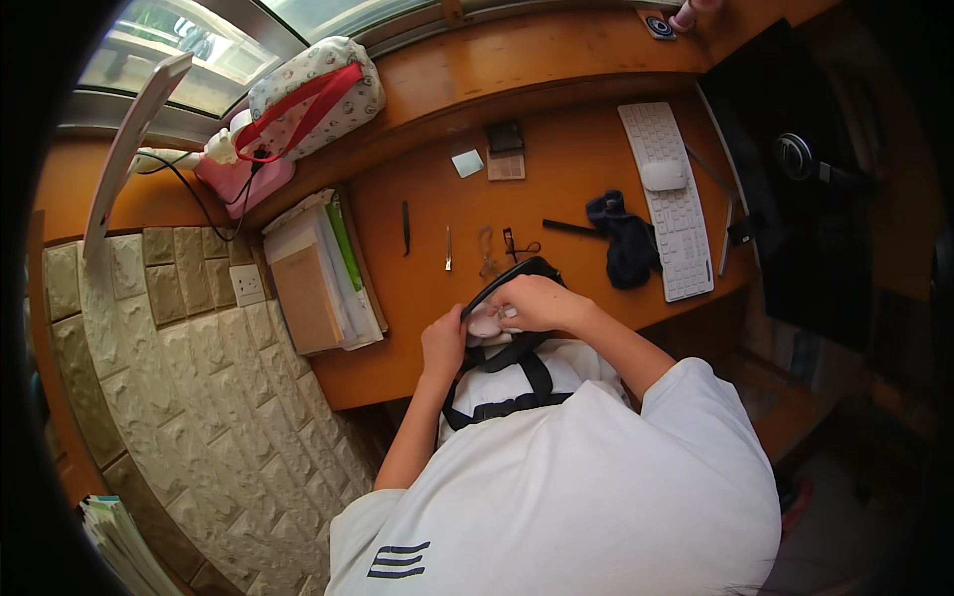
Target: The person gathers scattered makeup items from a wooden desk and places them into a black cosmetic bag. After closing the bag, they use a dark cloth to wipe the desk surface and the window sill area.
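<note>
I'm on the black-rimmed bag [535,266], tilted mouth-up at the lap right by the desk's near edge, pale contents [484,325] showing inside. My left hand [444,340] is closed around the rim's left end. My right hand [537,303] comes over the other side, fingers bent down into the mouth; whether they've hold of anything, I can't tell. Just past the rim, tight quarters: a small black item [510,241] and a silver slim tool [448,249]. Leftward, bare wood runs past a dark slim tool [405,228] to the stacked folders [316,283], whose edge bounds that side. Rightward, a dark cloth [631,248] lies against the white keyboard [686,238], hemming things in. Farther out, open wood reaches up to a flat case [506,164] and a pale square [467,163], with the raised ledge [517,62] behind.
</note>
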Tool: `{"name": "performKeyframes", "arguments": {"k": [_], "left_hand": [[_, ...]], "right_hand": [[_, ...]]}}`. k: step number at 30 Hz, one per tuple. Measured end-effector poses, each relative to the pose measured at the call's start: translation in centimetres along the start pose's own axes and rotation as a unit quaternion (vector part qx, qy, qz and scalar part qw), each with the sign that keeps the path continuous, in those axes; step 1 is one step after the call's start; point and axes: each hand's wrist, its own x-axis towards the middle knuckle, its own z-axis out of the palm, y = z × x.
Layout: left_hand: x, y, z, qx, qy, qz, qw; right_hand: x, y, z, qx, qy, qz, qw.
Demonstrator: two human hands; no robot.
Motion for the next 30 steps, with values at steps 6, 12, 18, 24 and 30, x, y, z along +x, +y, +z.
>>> {"name": "performKeyframes", "arguments": {"k": [6, 12, 18, 24, 30], "left_hand": [[0.1, 0.5, -0.2, 0.007, -0.001, -0.015, 1.0], [0.0, -0.1, 0.3, 0.024, 0.007, -0.01, 1.0], [0.3, -0.1, 0.2, 0.009, 0.01, -0.016, 1.0], [0.2, -0.1, 0.3, 0.011, 0.022, -0.008, 1.0], [0.3, 0.0, 0.0, 0.004, -0.016, -0.027, 0.999]], "right_hand": [[8.2, 6.8, -7.5, -0.047, 0.37, 0.091, 0.923], [16.1, 12.7, -10.9, -0.177, 0.424, 0.247, 0.853], [17.1, 14.8, -9.8, -0.275, 0.354, 0.17, 0.878], [13.3, 14.0, -4.6, -0.299, 0.402, 0.11, 0.858], [10.2, 12.5, -1.5, -0.281, 0.399, 0.089, 0.868]]}}
